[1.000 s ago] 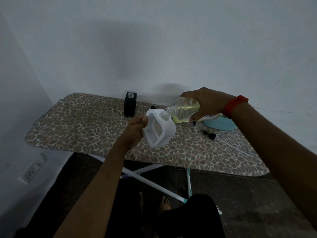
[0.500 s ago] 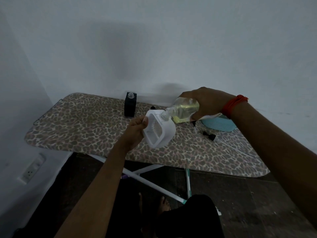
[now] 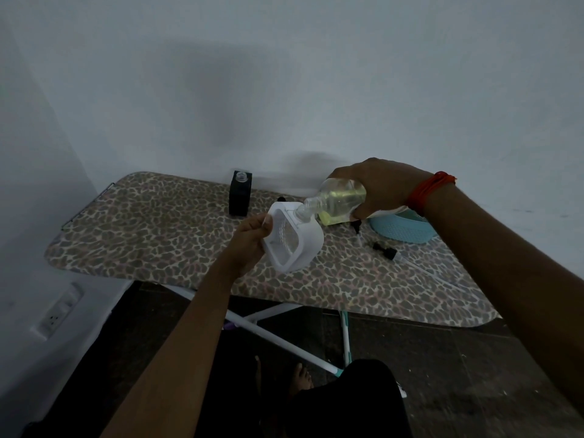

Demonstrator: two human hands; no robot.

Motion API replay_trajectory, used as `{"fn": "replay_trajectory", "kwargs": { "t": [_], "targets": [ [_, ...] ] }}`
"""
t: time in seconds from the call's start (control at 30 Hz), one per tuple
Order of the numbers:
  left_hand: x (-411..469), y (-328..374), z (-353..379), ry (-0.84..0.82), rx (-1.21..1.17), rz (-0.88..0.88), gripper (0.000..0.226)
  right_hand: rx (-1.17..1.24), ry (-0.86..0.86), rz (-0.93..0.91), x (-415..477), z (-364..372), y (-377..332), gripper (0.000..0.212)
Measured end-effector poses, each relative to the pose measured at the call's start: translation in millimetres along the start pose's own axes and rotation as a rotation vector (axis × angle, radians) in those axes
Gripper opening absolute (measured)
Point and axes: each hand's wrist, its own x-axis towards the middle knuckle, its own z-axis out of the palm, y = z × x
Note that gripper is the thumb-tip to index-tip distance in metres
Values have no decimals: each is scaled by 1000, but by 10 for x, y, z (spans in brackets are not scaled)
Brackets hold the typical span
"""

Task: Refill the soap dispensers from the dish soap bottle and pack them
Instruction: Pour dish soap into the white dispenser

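Your left hand [image 3: 249, 238] grips the white soap dispenser [image 3: 303, 245] by its near edge, thumb on top, holding it tilted in the air above the ironing board [image 3: 158, 222]. Your right hand [image 3: 376, 188], just to the right of it, is wrapped round the dish soap bottle [image 3: 339, 197], tipped neck-down with its mouth at the small filler hole on the dispenser's top. Whether the two rims actually touch cannot be told.

The main risk is the narrow meeting point. Neither object is braced on anything, so a small drift of either wrist would likely send yellow soap down the white shell, onto your left fingers and the board's cover. Wet fingers would make that edge grip slippery. The dispenser's walls look opaque, so you probably cannot read the level, and because it is tilted it could overflow at the hole early.

Beyond your left hand the black dispenser [image 3: 240, 197] stands upright and uncapped. Below your right wrist lie a pump head [image 3: 384, 249] and the blue basket [image 3: 401, 229], and drips could land on them.
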Motion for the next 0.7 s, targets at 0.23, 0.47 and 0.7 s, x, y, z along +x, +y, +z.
{"fn": "replay_trajectory", "kwargs": {
  "t": [0.23,0.47,0.7],
  "targets": [
    [-26,38,37,9,-9,-16,37,-21,-3,18,-18,-53,-41,82],
    [-70,109,123,15,10,-13,47,-38,-6,33,-45,-75,-77,82],
    [-53,84,103,11,-4,1,44,-52,2,38,-55,-104,-104,81]
  ]
}}
